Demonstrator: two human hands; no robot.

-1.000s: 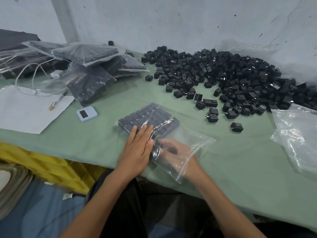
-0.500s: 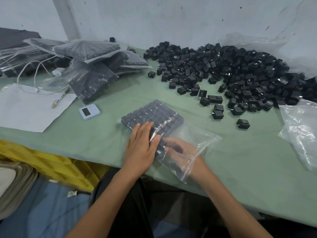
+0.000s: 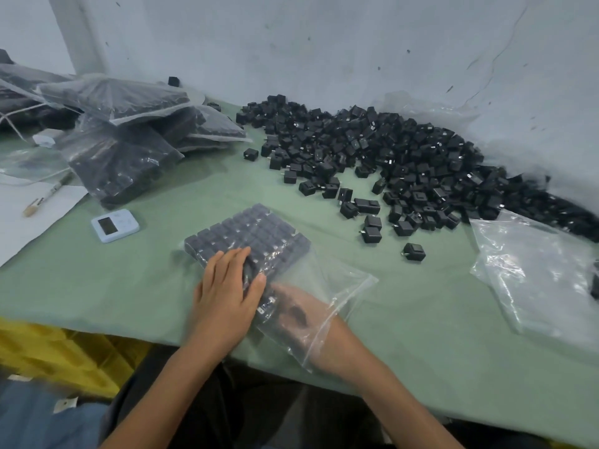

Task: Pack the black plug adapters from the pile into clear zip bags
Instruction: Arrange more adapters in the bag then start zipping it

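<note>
A clear zip bag (image 3: pixel 337 280) lies on the green table (image 3: pixel 421 335), its far half filled with a neat flat grid of black plug adapters (image 3: pixel 259 231). My left hand (image 3: pixel 227 296) rests flat on top of the bag at the grid's near edge. My right hand (image 3: pixel 301 319) is inside the bag's open mouth, its fingers curled around a dark adapter close to the grid. The big pile of loose black adapters (image 3: pixel 405 157) spreads along the wall at the back right. A single adapter (image 3: pixel 414 251) lies apart from it.
Several filled bags (image 3: pixel 123 157) are stacked at the back left. A small white timer (image 3: pixel 115 225) sits left of the bag, with white paper (image 3: pixel 29 228) and a pen (image 3: pixel 48 196) beyond it. Empty clear bags (image 3: pixel 534 270) lie at right. A yellow crate (image 3: pixel 64 354) stands below the table edge.
The view has shifted a little. My left hand stays pressed on the bag, while my right hand inside it has edged towards the grid of adapters.
</note>
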